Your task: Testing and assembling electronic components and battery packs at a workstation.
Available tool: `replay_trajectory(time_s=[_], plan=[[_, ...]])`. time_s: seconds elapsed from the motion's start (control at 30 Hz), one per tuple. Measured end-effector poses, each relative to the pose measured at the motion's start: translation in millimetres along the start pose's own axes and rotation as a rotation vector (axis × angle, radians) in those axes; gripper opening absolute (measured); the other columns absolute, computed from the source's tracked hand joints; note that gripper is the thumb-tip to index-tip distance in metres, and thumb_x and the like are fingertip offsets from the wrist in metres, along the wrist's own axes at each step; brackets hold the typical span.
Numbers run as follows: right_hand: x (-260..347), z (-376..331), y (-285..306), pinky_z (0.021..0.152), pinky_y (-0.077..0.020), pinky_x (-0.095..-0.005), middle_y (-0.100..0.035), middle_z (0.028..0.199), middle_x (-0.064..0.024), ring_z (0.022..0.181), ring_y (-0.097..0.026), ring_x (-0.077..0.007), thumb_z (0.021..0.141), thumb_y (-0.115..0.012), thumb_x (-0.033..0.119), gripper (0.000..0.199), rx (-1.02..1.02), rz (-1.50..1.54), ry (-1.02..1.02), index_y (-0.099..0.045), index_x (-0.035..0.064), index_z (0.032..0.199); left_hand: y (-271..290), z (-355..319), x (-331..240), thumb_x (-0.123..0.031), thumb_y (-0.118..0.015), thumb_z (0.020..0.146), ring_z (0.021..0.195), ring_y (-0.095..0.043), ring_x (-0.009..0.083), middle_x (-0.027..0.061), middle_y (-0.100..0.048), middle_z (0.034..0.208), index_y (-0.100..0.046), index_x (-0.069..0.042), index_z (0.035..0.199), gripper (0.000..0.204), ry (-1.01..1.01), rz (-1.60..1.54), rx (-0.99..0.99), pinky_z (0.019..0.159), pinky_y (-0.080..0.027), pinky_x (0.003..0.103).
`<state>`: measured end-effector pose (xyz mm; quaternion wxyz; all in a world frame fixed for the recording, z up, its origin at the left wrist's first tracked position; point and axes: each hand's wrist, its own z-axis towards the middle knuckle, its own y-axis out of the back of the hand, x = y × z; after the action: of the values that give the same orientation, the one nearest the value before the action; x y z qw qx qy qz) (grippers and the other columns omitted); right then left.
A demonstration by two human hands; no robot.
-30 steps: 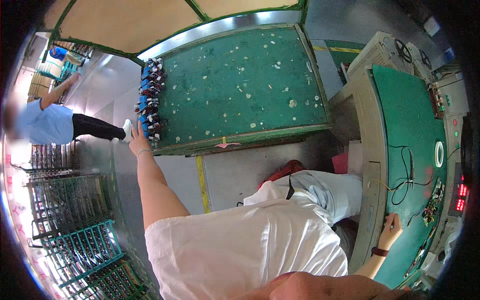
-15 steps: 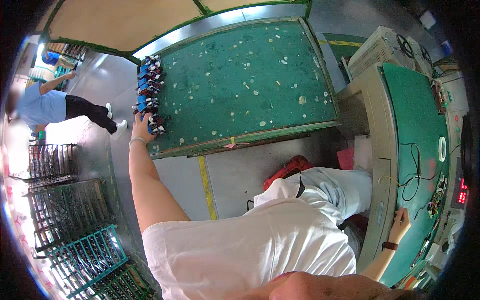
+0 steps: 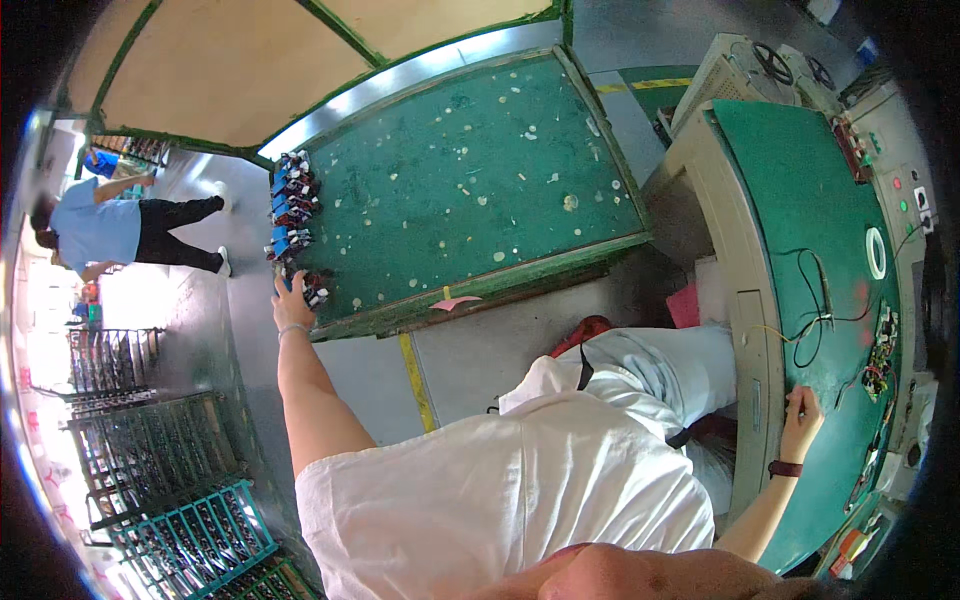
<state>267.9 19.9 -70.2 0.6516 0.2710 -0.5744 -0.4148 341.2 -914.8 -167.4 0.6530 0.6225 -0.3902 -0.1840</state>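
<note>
On the far-left corner of the green-topped table (image 3: 420,190), my left hand (image 3: 292,305) is closed around the nearest wired part (image 3: 316,292), a small bundle with dark wires and white ends. My fingers partly hide it. Just beyond, a row of similar blue wired parts (image 3: 292,205) stands packed along the table's left edge, a small gap away from the held one. My right hand (image 3: 803,418) lies at the near edge of the green workbench (image 3: 770,190) on the right, its fingers curled in; whatever they may hold is hidden.
On the workbench are a black cable (image 3: 825,290), a white ring-shaped roll (image 3: 876,253) and a cluster of circuit parts (image 3: 880,360). Racks (image 3: 160,450) stand at lower left. Another person (image 3: 110,222) is in the aisle beyond. A red seat (image 3: 585,332) is near my legs.
The view has swung slightly, shifting the table in the picture. My left hand stays at the nearest wired part; my right hand has hardly moved. The other person's legs have changed stride.
</note>
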Motion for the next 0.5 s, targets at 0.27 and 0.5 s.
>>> replay_trajectory(time_s=[0.27,0.5], plan=[[9,-8,-6,0.058,-0.0394,-0.0384,-0.054,0.069,-0.0139,0.062,-0.050,-0.0269,0.097,-0.065,0.004,0.023,-0.110,0.051,0.170,-0.055,-0.0021,0.076,75,-67,-94,0.005,-0.075,0.066,0.122,-0.054,0.0464,0.0157,-0.040,0.150,-0.050,-0.031,0.145,0.090,-0.335,-0.219,-0.397,0.099,-0.054,0.052],[28,-16,0,0.057,-0.0412,-0.0428,-0.052,0.067,-0.0151,0.061,-0.054,-0.0355,0.086,-0.072,0.001,0.018,-0.196,0.137,0.183,-0.058,0.0004,0.075,229,-69,-307,-0.004,-0.083,0.068,0.127,-0.053,0.0442,0.0129,-0.044,0.149,-0.059,-0.031,0.141,0.082,-0.969,-0.352,-0.663,0.098,-0.055,0.050]])
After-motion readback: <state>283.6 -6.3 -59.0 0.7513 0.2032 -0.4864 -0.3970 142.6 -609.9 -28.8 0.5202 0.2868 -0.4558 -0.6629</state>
